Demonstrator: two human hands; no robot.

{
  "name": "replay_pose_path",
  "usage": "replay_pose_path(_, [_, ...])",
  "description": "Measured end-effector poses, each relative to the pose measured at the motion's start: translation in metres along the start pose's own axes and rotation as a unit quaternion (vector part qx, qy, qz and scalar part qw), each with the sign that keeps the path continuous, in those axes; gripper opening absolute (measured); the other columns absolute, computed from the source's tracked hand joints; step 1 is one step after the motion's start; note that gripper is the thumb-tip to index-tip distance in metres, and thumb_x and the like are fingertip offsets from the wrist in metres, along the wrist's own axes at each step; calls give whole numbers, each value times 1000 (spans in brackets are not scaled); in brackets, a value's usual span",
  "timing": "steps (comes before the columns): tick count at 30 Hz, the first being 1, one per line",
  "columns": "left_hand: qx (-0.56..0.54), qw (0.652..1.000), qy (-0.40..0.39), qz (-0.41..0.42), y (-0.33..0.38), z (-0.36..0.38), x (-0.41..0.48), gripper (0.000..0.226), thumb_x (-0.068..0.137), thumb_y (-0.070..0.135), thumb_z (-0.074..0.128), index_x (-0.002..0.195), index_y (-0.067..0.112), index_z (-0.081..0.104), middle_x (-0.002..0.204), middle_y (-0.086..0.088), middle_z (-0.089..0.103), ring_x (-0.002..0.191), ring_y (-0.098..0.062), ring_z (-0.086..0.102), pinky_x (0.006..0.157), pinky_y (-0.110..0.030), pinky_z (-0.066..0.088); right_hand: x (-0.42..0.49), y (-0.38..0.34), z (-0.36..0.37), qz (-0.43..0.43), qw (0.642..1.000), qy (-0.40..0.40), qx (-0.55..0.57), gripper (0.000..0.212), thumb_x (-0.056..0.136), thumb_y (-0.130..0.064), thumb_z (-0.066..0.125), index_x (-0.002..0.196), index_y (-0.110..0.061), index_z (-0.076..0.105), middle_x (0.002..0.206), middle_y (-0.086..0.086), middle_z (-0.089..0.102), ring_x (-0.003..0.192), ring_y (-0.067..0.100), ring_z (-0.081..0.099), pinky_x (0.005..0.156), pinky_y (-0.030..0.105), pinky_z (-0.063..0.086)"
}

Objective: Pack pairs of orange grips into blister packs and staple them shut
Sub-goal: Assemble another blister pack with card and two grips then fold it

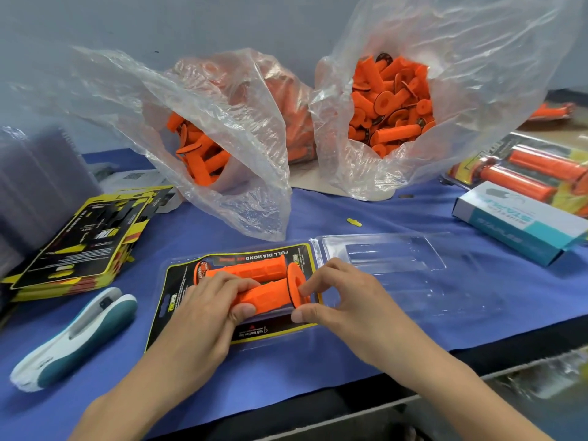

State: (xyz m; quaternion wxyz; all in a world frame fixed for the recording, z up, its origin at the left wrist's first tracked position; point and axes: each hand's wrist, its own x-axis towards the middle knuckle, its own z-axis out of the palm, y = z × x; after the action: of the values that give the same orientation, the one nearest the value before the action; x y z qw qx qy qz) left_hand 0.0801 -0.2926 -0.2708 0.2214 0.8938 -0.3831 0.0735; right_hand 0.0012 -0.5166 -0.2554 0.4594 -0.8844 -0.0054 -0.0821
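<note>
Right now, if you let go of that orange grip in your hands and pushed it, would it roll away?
Probably only a little: the near grip is round, but its wide flange at one end would likely turn it in a curve. Its textured surface looks rubbery, so hardly slippery.

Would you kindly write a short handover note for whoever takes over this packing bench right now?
Hands: left hand grips the near grip by its barrel; right hand pinches its flange, seating it in the open blister pack.
The far grip already lies in it.
The clear lid lies open to the right; the stapler lies left, untouched.
Left to do: seat this grip, fold the lid over, staple shut.
More grips wait in the bags behind.
</note>
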Motion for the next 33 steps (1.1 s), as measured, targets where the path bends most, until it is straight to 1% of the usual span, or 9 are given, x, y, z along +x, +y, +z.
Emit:
replay_pose_path(12, [52, 999, 11, -13, 13, -1, -3, 52, 95, 49, 31, 122, 21, 65, 115, 7, 61, 104, -18, 57, 88, -37, 45, -2, 5, 1, 5, 998, 16, -54, 25, 75, -40, 80, 71, -42, 56, 99, -19, 56, 95, -4, 53, 74, 12, 38])
replay_pose_path(15, [70, 996, 50, -2, 15, 0, -6, 43, 96, 50, 37, 118, 26, 65, 114, 10, 61, 104, -14, 56, 90, -31, 37, -3, 6, -4, 11, 997, -11, -78, 35, 64, -65, 74, 79, -40, 56, 106, -26, 50, 101, -9, 51, 78, 13, 38])
replay_pose_path(18, [39, 979, 186, -75, 8, -6, -6, 22, 97, 48, 43, 98, 34, 59, 99, 16, 59, 93, -8, 50, 81, -29, 33, -3, 1, -9, 9, 997, 12, -71, 51, 59, -83, 54, 84, -38, 56, 105, -29, 52, 103, -11, 50, 84, 14, 40])
replay_pose_path(20, [-5, 953, 237, -189, -2, -11, -4, 18, 98, 49, 43, 92, 36, 54, 94, 16, 55, 89, -9, 47, 78, -31, 32, 5, -7, -10, -8, 996, 63, -65, 43, 73, -76, 46, 85, -37, 57, 99, -26, 58, 101, -8, 53, 84, 22, 43])
replay_pose_path(23, [34, 942, 146, -301, -13, -7, -2, 31, 95, 52, 41, 103, 29, 61, 101, 6, 55, 98, -21, 49, 84, -38, 36, 36, -28, -2, -56, 989, 101, -94, 27, 90, -57, 44, 93, -35, 60, 100, -24, 60, 97, -6, 51, 82, 19, 40])
replay_pose_path(25, [64, 940, 112, -315, -12, -3, -1, 31, 96, 53, 42, 103, 29, 60, 101, 4, 54, 100, -23, 49, 82, -37, 32, 57, -40, 12, -69, 986, 51, -145, 22, 96, -47, 46, 106, -36, 61, 112, -20, 59, 107, 0, 50, 89, 22, 39])
replay_pose_path(27, [80, 940, 117, -309, -9, -1, 1, 29, 96, 53, 42, 102, 31, 60, 101, 6, 53, 100, -21, 49, 80, -36, 29, 68, -43, 31, -54, 974, -12, -219, 29, 98, -45, 46, 123, -36, 58, 128, -14, 55, 120, 12, 48, 98, 33, 39])
replay_pose_path(29, [78, 941, 113, -308, -7, 0, 5, 25, 97, 49, 43, 105, 32, 60, 105, 8, 54, 103, -18, 49, 83, -34, 31, 68, -40, 49, -45, 952, -57, -297, 37, 100, -48, 40, 135, -37, 48, 137, -13, 50, 125, 15, 46, 103, 35, 36])
replay_pose_path(33, [-41, 944, 190, -267, 2, -1, 7, 12, 94, 38, 53, 101, 31, 60, 102, 12, 54, 101, -12, 49, 89, -30, 37, 66, -36, 60, -50, 936, -23, -348, 40, 103, -49, 32, 142, -41, 34, 139, -15, 47, 127, 15, 46, 103, 34, 34])
